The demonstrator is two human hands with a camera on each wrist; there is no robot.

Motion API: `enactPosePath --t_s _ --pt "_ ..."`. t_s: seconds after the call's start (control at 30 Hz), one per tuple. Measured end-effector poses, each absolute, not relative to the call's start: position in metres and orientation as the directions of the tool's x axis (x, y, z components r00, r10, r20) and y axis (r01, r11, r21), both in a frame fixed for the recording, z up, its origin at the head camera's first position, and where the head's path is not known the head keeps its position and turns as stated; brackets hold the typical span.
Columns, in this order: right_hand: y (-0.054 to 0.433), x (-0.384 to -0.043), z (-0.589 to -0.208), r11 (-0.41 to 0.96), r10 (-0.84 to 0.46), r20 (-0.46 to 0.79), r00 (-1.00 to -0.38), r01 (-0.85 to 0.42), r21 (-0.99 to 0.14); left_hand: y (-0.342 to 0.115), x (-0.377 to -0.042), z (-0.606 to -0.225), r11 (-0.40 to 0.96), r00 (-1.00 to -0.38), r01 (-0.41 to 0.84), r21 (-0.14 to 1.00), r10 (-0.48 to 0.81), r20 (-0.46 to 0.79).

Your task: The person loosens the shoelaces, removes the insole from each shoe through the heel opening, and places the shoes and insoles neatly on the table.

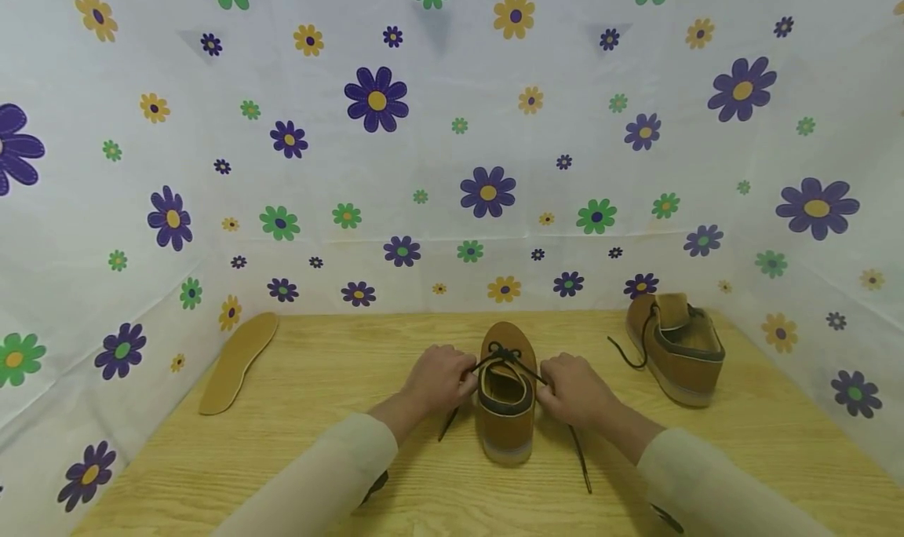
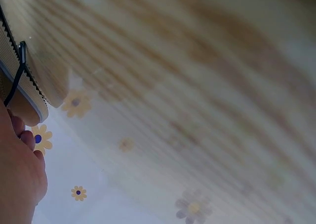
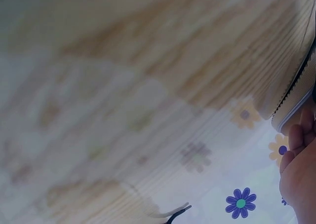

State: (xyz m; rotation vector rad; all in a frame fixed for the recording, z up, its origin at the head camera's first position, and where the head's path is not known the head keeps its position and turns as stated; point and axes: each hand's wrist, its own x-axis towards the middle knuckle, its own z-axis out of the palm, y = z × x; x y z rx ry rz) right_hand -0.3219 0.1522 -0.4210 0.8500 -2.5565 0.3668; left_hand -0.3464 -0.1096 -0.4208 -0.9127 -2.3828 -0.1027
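A brown shoe [image 1: 508,435] stands in the middle of the table, toe pointing away and heel toward me. Across its front lies a black shoelace [image 1: 505,355] crossed into a knot with small loops. My left hand [image 1: 439,378] pinches one end of the lace at the shoe's left side. On the other side, my right hand [image 1: 575,389] pinches the opposite end. Both strands run fairly straight from the knot to the fingers, and the loose tips hang below each hand. Each wrist view catches the shoe's sole [image 2: 37,98] only at its edge, beside curled fingers [image 3: 296,135].
A second brown shoe [image 1: 685,376] stands at the back right, its tongue up and a lace trailing left. Far left on the wooden table [image 1: 318,443] lies a tan insole [image 1: 236,364]. A white flower-printed curtain [image 1: 424,160] encloses the back and both sides.
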Motion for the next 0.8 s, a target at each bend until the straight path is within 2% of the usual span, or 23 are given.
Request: enactPosePath --t_s 0.5,0.63,0.8 --pt "0.1512 -0.3236 -0.4232 0.807 -0.509 0.308 -0.804 -0.57 -0.155 -0.1098 -0.3475 -0.4204 0.742 -0.619 0.666 -0.079 0.608 0.497" --pt "0.1504 -0.3234 -0.423 0.818 -0.5 0.229 -0.835 -0.542 -0.194 -0.1095 -0.3485 -0.4209 0.753 -0.642 0.654 -0.077 0.606 0.47" --pt "0.1493 -0.3224 -0.4237 0.819 -0.498 0.194 -0.845 -0.532 -0.214 -0.1088 -0.3491 -0.4222 0.771 -0.674 0.631 -0.083 0.599 0.432"
